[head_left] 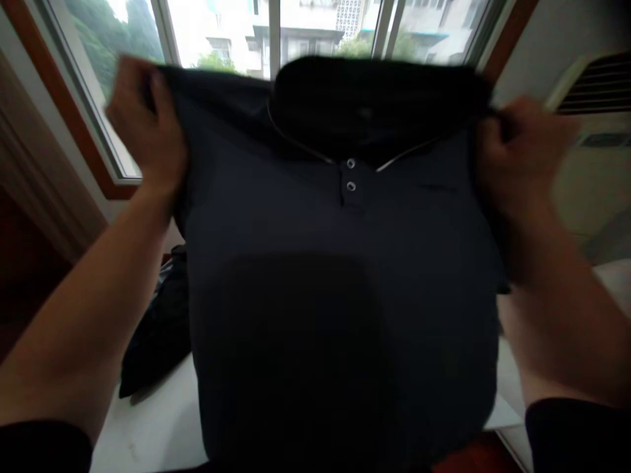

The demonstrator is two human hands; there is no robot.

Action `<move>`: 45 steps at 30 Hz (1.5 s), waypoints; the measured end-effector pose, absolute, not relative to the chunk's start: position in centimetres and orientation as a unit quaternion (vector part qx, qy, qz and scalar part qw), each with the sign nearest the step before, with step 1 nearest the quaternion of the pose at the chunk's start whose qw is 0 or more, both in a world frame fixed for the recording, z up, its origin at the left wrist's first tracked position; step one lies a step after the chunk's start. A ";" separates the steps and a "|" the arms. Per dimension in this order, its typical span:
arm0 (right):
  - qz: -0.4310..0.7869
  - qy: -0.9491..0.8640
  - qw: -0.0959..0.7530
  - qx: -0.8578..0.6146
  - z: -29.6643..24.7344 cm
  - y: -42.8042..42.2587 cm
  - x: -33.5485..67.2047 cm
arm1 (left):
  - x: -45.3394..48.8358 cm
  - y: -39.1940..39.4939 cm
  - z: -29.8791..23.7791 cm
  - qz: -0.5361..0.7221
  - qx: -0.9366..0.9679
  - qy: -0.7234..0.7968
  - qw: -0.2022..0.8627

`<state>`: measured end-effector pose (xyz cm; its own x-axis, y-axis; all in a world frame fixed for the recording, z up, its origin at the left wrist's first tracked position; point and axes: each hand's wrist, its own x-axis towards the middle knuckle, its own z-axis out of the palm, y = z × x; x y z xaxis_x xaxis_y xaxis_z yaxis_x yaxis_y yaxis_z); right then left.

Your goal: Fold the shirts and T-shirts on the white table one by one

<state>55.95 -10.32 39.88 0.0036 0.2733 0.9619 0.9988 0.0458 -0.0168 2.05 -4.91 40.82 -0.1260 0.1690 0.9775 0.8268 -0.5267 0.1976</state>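
Observation:
A dark navy polo shirt [345, 236] hangs spread out in front of me, its front facing me. Its black collar has thin light edging, and two ringed buttons show on the placket below. My left hand [150, 121] is closed on the shirt's left shoulder area as I see it. On the opposite shoulder, my right hand [522, 151] grips the cloth, a little blurred by motion. The fabric is stretched between both hands. Its lower part falls in front of the white surface, and the bottom hem is partly out of view.
A pile of dark clothing [160, 328] lies on a white tabletop [152, 420] at the left, partly hidden by the shirt. Behind is a window [315, 33] with a brown wooden frame. A cream appliance with a dark grille [599, 85] stands at the right, a curtain [44, 151] at the left.

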 end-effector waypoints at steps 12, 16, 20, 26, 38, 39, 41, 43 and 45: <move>-0.057 -0.718 0.084 -0.688 14.2 8.0 53.0 | 9.6 6.3 12.2 -0.188 -0.704 -0.684 0.033; 0.048 -0.757 0.043 -0.650 8.6 8.1 49.7 | 11.7 6.6 7.8 -0.100 -0.793 -0.600 -0.039; 0.100 -0.750 0.026 -0.653 4.4 7.5 46.6 | 13.2 7.2 4.7 -0.069 -0.806 -0.583 -0.069; 0.102 -0.736 0.025 -0.668 1.3 9.5 45.2 | 13.5 9.2 1.5 -0.026 -0.790 -0.607 -0.081; 0.104 -0.753 0.031 -0.649 1.9 15.3 44.7 | 11.0 12.0 3.5 -0.059 -0.780 -0.622 -0.035; 0.103 -0.755 0.033 -0.646 2.1 15.3 44.7 | 10.9 11.7 3.9 -0.066 -0.779 -0.623 -0.022; 0.101 -0.761 0.038 -0.639 2.5 15.2 44.7 | 11.4 10.7 4.7 -0.084 -0.790 -0.608 0.000; 0.094 -0.770 0.048 -0.629 2.9 14.8 44.6 | 12.7 9.1 5.4 -0.103 -0.818 -0.566 0.007; 0.073 -0.778 0.069 -0.620 3.4 14.3 44.5 | 14.5 6.5 5.7 -0.120 -0.857 -0.501 -0.008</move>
<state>44.53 14.27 3.37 -0.2227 0.9747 0.0173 0.9546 0.2216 -0.1990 14.46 6.51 5.75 0.4684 0.8612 0.1974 0.8573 -0.4970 0.1343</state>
